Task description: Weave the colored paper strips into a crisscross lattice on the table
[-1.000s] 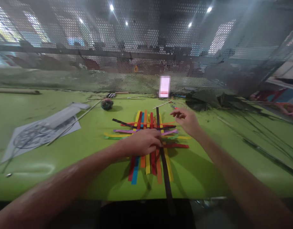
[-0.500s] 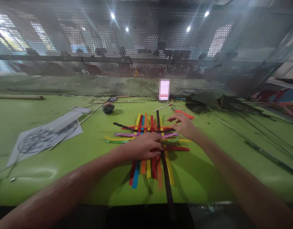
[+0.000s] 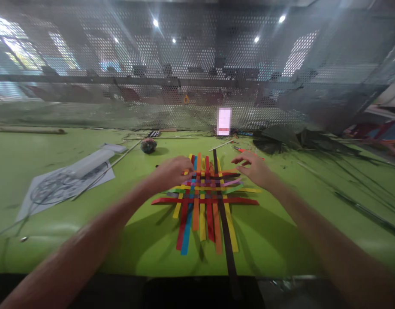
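Note:
A woven mat of coloured paper strips (image 3: 203, 189) lies in front of me, with red, blue, orange, yellow, green and purple bands crossing. A long black strip (image 3: 225, 227) runs through it towards me and hangs over the table's front edge. My left hand (image 3: 173, 171) is at the mat's far left corner, its fingers bent and closed around strip ends there; the fingertips are partly hidden. Beyond the strips' right ends hovers my right hand (image 3: 253, 168), fingers apart and slightly curled, holding nothing. A red strip (image 3: 165, 201) is the crossing band closest to me.
Printed paper sheets (image 3: 55, 189) and a thin stick (image 3: 104, 172) lie on the left. A dark, mottled ball (image 3: 148, 146) sits behind the mat. An orange-handled tool (image 3: 244, 150) is beyond my right hand, near dark dried leaves (image 3: 274, 139). A perforated screen (image 3: 197, 86) closes off the back.
My left hand has moved from the mat's middle to its far left corner, uncovering the central weave. My right hand has stayed near the right ends, with its fingers still apart.

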Demonstrator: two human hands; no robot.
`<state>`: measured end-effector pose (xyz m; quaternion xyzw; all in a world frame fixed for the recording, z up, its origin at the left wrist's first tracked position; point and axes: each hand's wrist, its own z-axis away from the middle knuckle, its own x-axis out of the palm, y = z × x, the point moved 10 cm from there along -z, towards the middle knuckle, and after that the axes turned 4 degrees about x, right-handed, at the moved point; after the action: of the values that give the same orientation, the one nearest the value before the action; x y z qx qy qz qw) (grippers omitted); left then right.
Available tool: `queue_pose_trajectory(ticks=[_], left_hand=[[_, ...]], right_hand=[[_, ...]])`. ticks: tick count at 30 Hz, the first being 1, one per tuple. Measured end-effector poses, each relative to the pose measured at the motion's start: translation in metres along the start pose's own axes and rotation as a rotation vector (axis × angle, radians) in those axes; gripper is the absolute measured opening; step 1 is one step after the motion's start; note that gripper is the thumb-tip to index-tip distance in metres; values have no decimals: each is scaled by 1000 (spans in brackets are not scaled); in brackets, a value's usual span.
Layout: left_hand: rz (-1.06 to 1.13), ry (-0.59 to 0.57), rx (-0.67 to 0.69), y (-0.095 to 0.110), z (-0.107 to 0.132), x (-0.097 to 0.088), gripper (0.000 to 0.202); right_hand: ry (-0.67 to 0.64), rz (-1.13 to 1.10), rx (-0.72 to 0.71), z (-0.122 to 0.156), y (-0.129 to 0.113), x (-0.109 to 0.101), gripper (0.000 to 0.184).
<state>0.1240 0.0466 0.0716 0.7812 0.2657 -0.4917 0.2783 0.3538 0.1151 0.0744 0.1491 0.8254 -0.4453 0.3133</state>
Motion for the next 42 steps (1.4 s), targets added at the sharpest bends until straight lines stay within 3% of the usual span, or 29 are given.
queue_pose_trajectory(ticks=[3,5,11,14,17,20,22,26,33,42], left_hand=[[-5,-35,-149,-50,14,-5,24],[10,-71,-202,-68,19,-2,26],[16,-203,-151,-63,18,16,28],[20,-206,-130,-57,17,13,28],[37,-253,-85,-51,18,14,29],[73,-276,-35,-48,19,18,31],[92,-258,-26,-50,18,19,28],[85,-243,-25,-57,16,25,22],[53,-250,-37,-55,15,26,20],[37,-237,-56,-52,16,24,25]], right_hand=[[10,-14,-10,1,-2,2,17],[17,-24,-15,3,-7,3,16],[-1,9,-110,5,-45,16,19],[-111,102,-247,1,-81,50,24],[-327,273,-401,2,-112,106,29],[-461,384,-494,11,-122,149,35],[-453,425,-525,17,-121,163,40],[-408,397,-560,27,-112,167,42],[-369,256,-407,24,-104,158,42],[-293,292,-506,30,-104,165,29]])
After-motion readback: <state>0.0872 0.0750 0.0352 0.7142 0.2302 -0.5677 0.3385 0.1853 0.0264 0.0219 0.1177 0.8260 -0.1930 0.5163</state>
